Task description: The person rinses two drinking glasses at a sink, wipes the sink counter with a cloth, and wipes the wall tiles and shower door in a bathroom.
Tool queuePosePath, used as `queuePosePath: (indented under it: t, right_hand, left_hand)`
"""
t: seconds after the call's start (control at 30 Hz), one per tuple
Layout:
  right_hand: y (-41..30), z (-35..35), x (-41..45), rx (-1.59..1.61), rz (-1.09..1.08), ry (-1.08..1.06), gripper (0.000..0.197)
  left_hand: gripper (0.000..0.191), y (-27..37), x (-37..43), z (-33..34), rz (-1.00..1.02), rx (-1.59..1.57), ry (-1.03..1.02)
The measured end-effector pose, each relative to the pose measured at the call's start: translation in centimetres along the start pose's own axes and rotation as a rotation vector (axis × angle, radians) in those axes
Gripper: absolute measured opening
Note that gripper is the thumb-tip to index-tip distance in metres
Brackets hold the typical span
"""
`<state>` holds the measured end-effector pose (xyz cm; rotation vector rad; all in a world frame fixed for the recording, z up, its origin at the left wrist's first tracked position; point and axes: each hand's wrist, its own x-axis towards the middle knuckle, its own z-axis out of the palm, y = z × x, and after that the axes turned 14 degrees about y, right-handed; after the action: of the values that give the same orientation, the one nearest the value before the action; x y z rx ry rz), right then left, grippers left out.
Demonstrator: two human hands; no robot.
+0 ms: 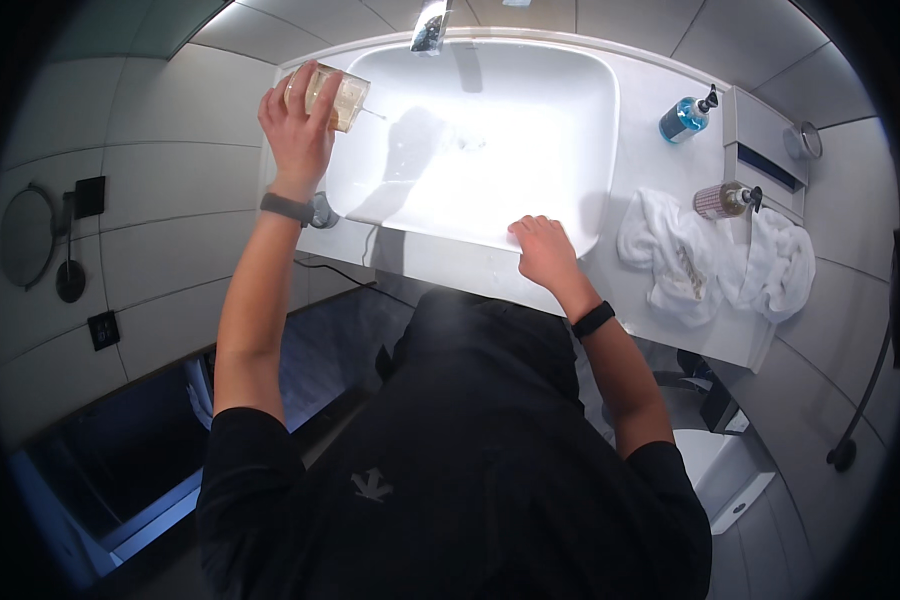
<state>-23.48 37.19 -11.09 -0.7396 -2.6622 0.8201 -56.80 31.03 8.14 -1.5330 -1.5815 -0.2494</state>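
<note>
My left hand (298, 120) is wrapped around a clear container (351, 97) with pale yellowish contents, tilted over the left rim of the white sink basin (495, 180). A thin streak or stick shows at the container's mouth, too small to identify. On the basin's front rim, at the right, rests my right hand (544, 247) with its fingers curled; whether it grips anything is hidden. Near my left wrist stands a small grey object (324, 211), partly covered. A chrome faucet (429, 30) juts over the back of the basin.
Right of the basin are a blue pump bottle (685, 118), a brownish pump bottle (718, 201), crumpled white towels (679, 259) and a white box (765, 135) at the wall. A dark cord (337, 271) hangs at the counter's front left. A toilet (720, 472) stands lower right.
</note>
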Motion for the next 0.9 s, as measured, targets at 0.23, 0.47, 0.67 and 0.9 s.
queuePosePath:
  t: [0.23, 0.47, 0.67, 0.9]
  right_hand:
    - [-0.3, 0.0, -0.1, 0.04, 0.008, 0.042, 0.031]
    - [-1.8, -9.5, 5.2, 0.796, 0.503, 0.037, 0.06]
    - [1.1, -16.8, 18.8, 1.159, 0.653, 0.376, 0.073]
    - [5.5, -12.9, 28.8, 1.129, 0.772, 0.483, 0.073]
  left_hand:
    - [0.073, 1.0, -2.0, 2.4, -0.323, -0.199, -0.062]
    - [0.076, 4.8, -7.6, 7.6, -1.164, -0.923, -0.223]
    - [0.082, 9.1, -8.7, 9.8, -1.297, -1.189, -0.294]
    - [0.084, 12.5, -7.4, 13.8, -1.415, -1.39, -0.381]
